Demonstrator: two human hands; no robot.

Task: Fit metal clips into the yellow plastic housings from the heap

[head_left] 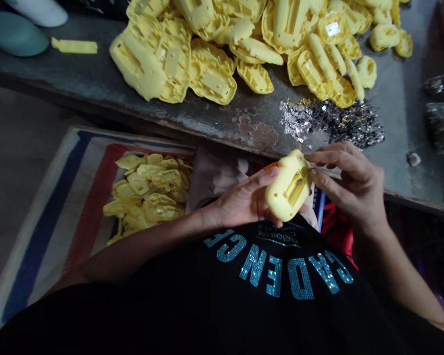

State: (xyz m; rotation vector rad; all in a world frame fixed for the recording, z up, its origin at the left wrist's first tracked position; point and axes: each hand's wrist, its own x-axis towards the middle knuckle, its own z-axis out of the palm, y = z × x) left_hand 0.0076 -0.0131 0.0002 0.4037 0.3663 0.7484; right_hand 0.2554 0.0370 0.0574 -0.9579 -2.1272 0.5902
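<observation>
In front of my chest, my left hand is closed around a yellow plastic casing with a battery slot in its face. Small metal pieces show inside the slot, at its upper end. My right hand is at the casing's upper right edge, thumb and forefinger nearly together. Whatever the fingertips pinch is too small to make out. On the bench just beyond the hands lies a heap of small shiny metal contact pieces.
A large pile of yellow plastic casings covers the back of the workbench. Below left, more yellow parts lie on a striped sheet. A yellow strip and a dark green rounded object sit at the upper left.
</observation>
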